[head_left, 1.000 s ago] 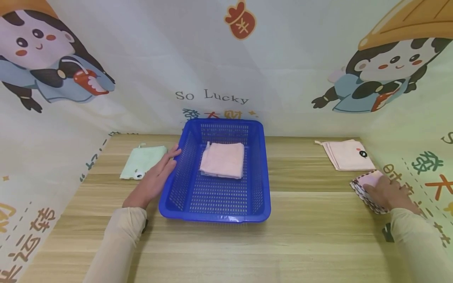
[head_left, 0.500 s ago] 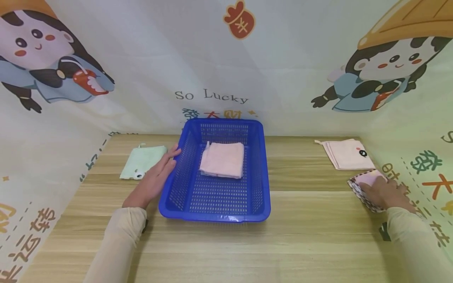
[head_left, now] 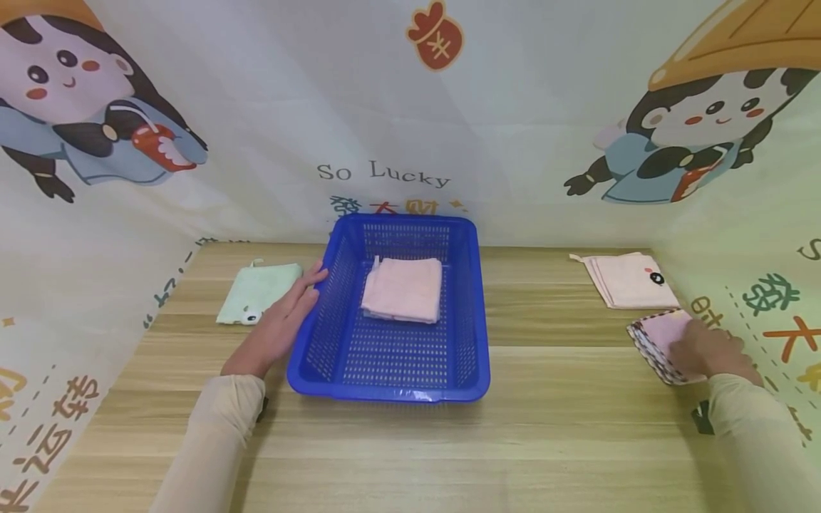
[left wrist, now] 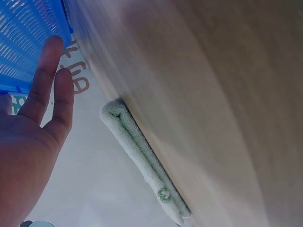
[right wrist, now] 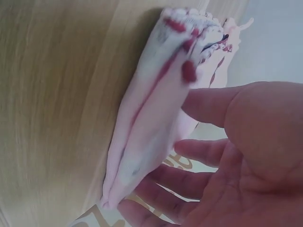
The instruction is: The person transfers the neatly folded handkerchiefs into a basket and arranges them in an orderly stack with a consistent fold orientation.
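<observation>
My left hand (head_left: 280,322) rests its straight fingers against the left side of a blue plastic basket (head_left: 388,392); in the left wrist view the fingertips (left wrist: 53,45) meet the basket wall. Inside the basket lies a folded pink towel (head_left: 404,291). On the far right my right hand (head_left: 715,353) is at a folded pink towel with a dark checked edge (head_left: 657,335) lying on the table. From the right wrist, its fingers (right wrist: 177,182) look loosely extended along the side of that checked-edge towel (right wrist: 151,127), the thumb near one corner, not curled round it.
A folded green towel (head_left: 246,292) lies left of the basket, close beside my left hand. Another pink towel with a stitched eye (head_left: 631,281) lies behind the checked-edge one. A printed cloth wall (head_left: 526,142) bounds the wooden table (head_left: 545,420) at the back and sides.
The checked-edge towel has shifted slightly left. My right hand moved left with it, then back a little to the right, baring more of the towel. Left hand and basket stay put.
</observation>
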`<state>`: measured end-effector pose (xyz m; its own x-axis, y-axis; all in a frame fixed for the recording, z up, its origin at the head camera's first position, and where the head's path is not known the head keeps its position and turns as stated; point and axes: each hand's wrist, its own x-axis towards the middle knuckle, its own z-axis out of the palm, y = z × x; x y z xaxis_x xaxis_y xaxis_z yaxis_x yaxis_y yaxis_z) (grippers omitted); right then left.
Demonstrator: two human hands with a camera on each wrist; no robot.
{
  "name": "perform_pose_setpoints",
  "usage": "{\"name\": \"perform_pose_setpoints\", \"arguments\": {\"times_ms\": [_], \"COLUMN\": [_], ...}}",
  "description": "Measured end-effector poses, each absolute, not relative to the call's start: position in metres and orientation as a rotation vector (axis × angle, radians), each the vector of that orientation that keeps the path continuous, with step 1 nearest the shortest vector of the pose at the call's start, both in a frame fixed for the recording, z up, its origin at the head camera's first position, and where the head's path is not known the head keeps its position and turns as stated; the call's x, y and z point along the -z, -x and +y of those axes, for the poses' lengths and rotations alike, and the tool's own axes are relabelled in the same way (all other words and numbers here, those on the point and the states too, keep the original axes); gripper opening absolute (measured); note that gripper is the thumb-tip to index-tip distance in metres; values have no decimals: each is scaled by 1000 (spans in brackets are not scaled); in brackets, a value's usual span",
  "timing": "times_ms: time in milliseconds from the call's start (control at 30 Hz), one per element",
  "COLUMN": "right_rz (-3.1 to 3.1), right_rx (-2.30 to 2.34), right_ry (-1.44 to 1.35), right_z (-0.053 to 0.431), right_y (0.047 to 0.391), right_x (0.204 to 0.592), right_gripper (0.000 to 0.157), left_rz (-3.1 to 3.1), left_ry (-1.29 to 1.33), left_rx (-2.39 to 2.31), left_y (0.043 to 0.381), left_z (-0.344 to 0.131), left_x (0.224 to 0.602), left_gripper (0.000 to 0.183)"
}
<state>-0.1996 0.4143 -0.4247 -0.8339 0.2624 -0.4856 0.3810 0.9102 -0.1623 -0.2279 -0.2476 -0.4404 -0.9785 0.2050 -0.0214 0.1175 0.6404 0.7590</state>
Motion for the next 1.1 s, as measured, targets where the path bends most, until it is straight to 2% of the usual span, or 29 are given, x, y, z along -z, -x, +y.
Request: {"name": "perform_pose_setpoints", "arguments": {"times_ms": [700,1100], "right_rz": [2623,2675], "right_rx": [424,416], "right_ry": [-526,-410], "right_z": [418,424], "right_y": [196,192], "right_x": [422,424], "right_gripper": [103,107], "left_rz": [2748,2756], "left_ry": [-271,-284], "left_rx": [-1237,-1253], "left_y": [228,229], "left_z": [-249,-249], "left_x": [438,440], "left_gripper": [53,53]}}
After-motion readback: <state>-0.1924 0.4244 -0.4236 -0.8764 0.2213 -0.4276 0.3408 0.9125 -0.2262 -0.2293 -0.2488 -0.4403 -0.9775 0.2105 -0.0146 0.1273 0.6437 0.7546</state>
